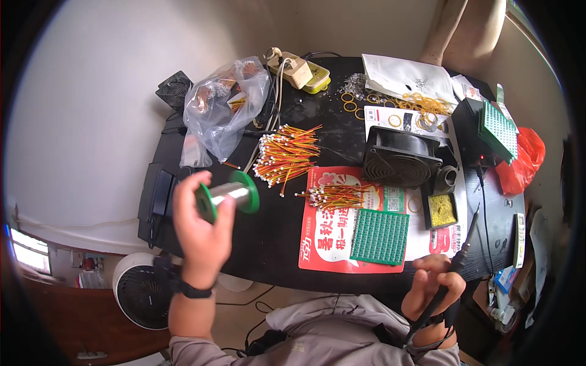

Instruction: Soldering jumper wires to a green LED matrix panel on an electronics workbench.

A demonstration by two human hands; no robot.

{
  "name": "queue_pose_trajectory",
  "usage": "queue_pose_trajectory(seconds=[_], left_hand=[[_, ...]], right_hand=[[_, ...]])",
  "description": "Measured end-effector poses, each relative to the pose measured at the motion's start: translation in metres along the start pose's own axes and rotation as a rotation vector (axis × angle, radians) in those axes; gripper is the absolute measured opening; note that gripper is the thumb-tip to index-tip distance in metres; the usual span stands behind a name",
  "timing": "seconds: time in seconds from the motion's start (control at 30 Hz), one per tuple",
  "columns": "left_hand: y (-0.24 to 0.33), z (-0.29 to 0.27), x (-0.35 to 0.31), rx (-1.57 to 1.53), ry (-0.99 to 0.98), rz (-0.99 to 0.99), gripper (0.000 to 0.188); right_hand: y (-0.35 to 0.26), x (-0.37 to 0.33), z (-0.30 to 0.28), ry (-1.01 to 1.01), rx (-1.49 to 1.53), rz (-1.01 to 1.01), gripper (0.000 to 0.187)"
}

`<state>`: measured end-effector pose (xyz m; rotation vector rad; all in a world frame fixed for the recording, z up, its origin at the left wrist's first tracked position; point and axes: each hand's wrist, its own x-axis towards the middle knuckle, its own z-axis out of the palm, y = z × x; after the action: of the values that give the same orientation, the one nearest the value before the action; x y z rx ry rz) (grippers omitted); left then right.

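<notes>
My left hand [204, 241] grips a spool of solder wire [236, 193] with green end flanges, raised over the left part of the black table. In my right hand [432, 285], at the table's front edge, is a soldering iron [462, 255], its tip pointing up and away. Between the hands lies a green circuit board panel [379, 236] on a red and white printed sheet [311, 256]. Just beyond the panel is a small bunch of red and yellow wires with white connectors [336, 197]. A larger heap of such wires [284, 152] lies farther left.
A black fan [401, 160] stands behind the panel, beside a yellow sponge [442, 209] in a black holder. Rubber bands [424, 105] lie farther back. A clear plastic bag [223, 110] and power strip [316, 78] occupy the far left. More green panels [497, 131] lean at right.
</notes>
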<state>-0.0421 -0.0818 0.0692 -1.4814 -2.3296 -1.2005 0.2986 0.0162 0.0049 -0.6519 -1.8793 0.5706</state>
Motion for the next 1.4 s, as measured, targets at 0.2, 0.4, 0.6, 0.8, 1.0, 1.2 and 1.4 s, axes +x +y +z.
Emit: queue_pose_trajectory(seconds=[0.2, 0.4, 0.6, 0.8, 1.0, 1.2, 1.4], left_hand=[[-0.080, -0.009, 0.043, 0.447, -0.059, -0.054, 0.041], [-0.110, 0.008, 0.042, 0.450, -0.058, -0.044, 0.039], [-0.113, 0.012, 0.046, 0.455, -0.053, -0.057, 0.038], [-0.107, 0.008, 0.045, 0.398, -0.136, -0.007, 0.041], [-0.086, -0.023, 0.018, -0.281, 0.050, -0.359, 0.029], [0.038, 0.002, -0.020, -1.590, -0.371, -1.153, 0.053], [0.085, 0.037, -0.071, -1.913, -0.636, -1.309, 0.086]], right_hand=[[0.015, -0.014, -0.006, 0.054, -0.127, 0.036, 0.031], [0.016, -0.016, -0.013, -0.088, -0.139, -0.014, 0.031], [0.016, -0.011, -0.012, -0.151, -0.161, -0.040, 0.032], [0.011, -0.007, -0.009, -0.119, -0.169, 0.000, 0.029], [0.001, -0.008, -0.007, -0.123, -0.102, 0.004, 0.031], [-0.010, 0.001, 0.003, -0.078, 0.150, -0.097, 0.041], [-0.032, 0.024, 0.038, -0.080, 0.327, -0.105, 0.053]])
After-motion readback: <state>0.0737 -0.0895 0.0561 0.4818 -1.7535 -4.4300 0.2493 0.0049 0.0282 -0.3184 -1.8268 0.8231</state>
